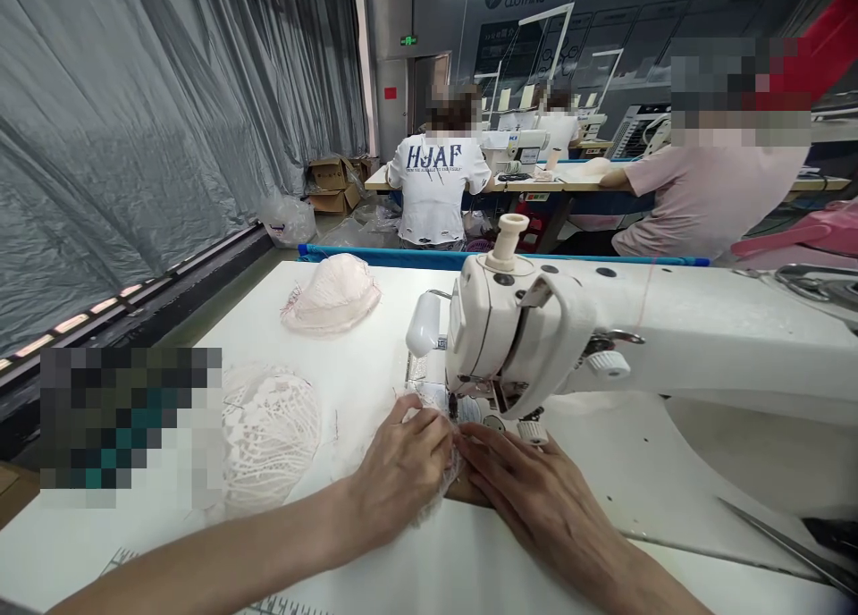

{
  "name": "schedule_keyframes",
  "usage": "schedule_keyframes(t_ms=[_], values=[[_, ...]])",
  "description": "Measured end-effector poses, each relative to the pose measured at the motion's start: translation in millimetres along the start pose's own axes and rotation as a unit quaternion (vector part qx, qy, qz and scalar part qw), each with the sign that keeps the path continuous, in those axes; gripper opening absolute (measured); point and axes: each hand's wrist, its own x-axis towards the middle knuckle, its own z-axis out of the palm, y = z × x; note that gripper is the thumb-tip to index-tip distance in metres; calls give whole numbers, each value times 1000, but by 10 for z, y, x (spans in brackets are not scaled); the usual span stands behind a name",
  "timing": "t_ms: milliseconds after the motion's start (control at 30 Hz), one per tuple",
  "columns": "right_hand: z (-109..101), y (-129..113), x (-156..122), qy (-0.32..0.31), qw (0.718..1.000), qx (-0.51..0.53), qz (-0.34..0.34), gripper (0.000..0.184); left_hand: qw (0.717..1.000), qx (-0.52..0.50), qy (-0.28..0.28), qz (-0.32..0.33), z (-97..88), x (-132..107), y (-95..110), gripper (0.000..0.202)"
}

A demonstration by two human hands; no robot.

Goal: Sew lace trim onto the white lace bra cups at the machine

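Observation:
At the sewing machine, my left hand is closed, fingers bent, on a piece of pale lace fabric just left of the needle area. My right hand lies with fingers stretched out on the right of the needle, its fingertips touching the lace edge. Much of this lace is hidden under my hands and the machine head. To the left, a round white lace piece lies on the table. Farther back sits a pale pink, cup-shaped fabric piece with loose threads along its edge.
Scissors lie at the right on the white table. A printed ruler scale runs near the front edge. A small lamp hangs beside the machine head. Beyond, people sit at other machines, with cardboard boxes behind.

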Motion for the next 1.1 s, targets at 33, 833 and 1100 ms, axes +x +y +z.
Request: schedule_keyframes(t_ms=[33,833,1100], values=[[4,3,-1,-2,1000,0,7,32,1000,0,-3,0,3,3,-4,14],[-15,-57,-33,30,996,37,69,27,973,-81,-99,-194,-98,-10,56,24],[-456,-483,-1,-118,796,568,175,38,553,-714,-1,-430,-988,-463,585,28]])
